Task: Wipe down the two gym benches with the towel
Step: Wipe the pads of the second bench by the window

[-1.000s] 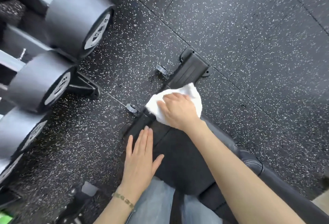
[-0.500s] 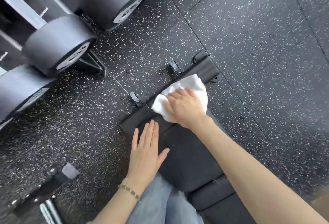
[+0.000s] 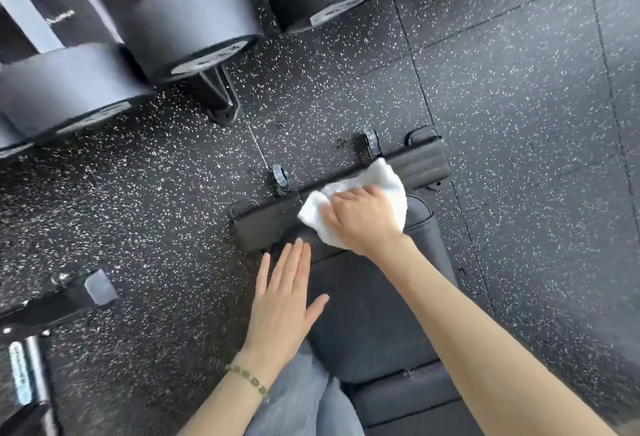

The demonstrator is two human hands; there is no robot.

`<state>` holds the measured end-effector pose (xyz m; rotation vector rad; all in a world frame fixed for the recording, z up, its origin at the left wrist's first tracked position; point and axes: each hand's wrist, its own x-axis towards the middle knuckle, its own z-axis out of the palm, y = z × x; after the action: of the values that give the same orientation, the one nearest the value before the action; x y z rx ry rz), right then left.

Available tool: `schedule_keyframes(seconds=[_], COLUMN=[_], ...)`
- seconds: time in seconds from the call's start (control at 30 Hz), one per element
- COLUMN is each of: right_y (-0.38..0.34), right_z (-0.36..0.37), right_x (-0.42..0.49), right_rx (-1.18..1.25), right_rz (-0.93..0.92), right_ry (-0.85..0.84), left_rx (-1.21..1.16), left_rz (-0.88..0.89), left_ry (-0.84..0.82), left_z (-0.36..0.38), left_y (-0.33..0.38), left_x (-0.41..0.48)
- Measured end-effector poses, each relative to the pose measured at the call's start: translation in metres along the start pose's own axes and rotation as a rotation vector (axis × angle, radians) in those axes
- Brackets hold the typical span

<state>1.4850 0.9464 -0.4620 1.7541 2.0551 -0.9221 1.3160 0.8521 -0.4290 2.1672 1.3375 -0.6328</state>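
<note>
White towel (image 3: 384, 177), all scrunched up, sitting on the far end of the black padded bench (image 3: 363, 314), about 12 o'clock from mid-pad. Bench matte black, lying flat, stretched roughly 12 to 6, with a seam across toward 6.

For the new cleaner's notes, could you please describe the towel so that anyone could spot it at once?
Start at the black bench running up the middle of the speckled floor. At its far end, the right hand holds the towel bunched against it. It is the only white thing among black gear.
</note>
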Motion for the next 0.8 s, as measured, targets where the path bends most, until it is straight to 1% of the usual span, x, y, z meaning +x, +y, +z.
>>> schedule_keyframes(seconds=[0.03,0.07,0.1,0.17,0.2,0.23,0.27,0.3,0.33,0.37,0.4,0.43,0.47,0.5,0.57,0.67,0.7,0.8], right_y=[0.002,0.000,-0.010,-0.030,-0.030,-0.022,-0.011,-0.001,0.007,0.012,0.014,0.014,0.020,0.030,0.057,0.080,0.081,0.071], right_z=[0.000,0.007,0.012,0.017,0.019,0.017,0.014,0.005,0.001,0.003,0.007,0.006,0.009,0.012,0.012,0.023,0.032,0.058], right_x=[0.005,0.007,0.006,0.002,0.002,0.005,0.010,0.012,0.013,0.009,0.003,-0.006,-0.012,-0.017,-0.023,-0.038,-0.048,-0.084], right_rx=[-0.069,-0.118,-0.108,-0.052,-0.053,-0.099,-0.162,-0.241,-0.258,-0.203,-0.142,-0.094,-0.070,-0.034,0.072,0.397,0.463,0.495], right_rz=[0.042,0.036,0.001,-0.145,-0.191,-0.170,-0.103,0.014,0.087,0.092,0.066,0.063,0.067,0.106,0.233,0.399,0.447,0.549], right_ry=[-0.019,0.008,0.015,-0.072,-0.075,-0.041,-0.031,-0.070,-0.089,-0.092,-0.046,0.007,0.108,0.168,0.217,0.320,0.347,0.415], left_rx=[-0.019,-0.033,-0.043,-0.057,-0.067,-0.081,-0.096,-0.109,-0.119,-0.126,-0.130,-0.131,-0.127,-0.120,-0.109,-0.090,-0.079,-0.056], left_rz=[-0.017,-0.032,-0.042,-0.052,-0.055,-0.057,-0.058,-0.061,-0.064,-0.066,-0.065,-0.064,-0.061,-0.055,-0.040,-0.016,-0.014,-0.027], left_ry=[0.007,0.011,0.011,0.008,0.007,0.006,0.009,0.016,0.020,0.021,0.024,0.028,0.032,0.035,0.046,0.047,0.043,0.034], left_z=[0.001,0.003,0.004,0.008,0.010,0.011,0.012,0.013,0.015,0.016,0.017,0.017,0.017,0.017,0.017,0.019,0.020,0.025], left_y=[0.000,0.000,0.000,-0.002,-0.002,-0.002,-0.002,-0.001,-0.001,-0.001,-0.001,-0.001,-0.001,0.000,0.003,0.007,0.008,0.011], left_x=[-0.002,-0.004,-0.006,-0.010,-0.012,-0.015,-0.017,-0.019,-0.020,-0.022,-0.022,-0.023,-0.022,-0.021,-0.020,-0.018,-0.018,-0.017])
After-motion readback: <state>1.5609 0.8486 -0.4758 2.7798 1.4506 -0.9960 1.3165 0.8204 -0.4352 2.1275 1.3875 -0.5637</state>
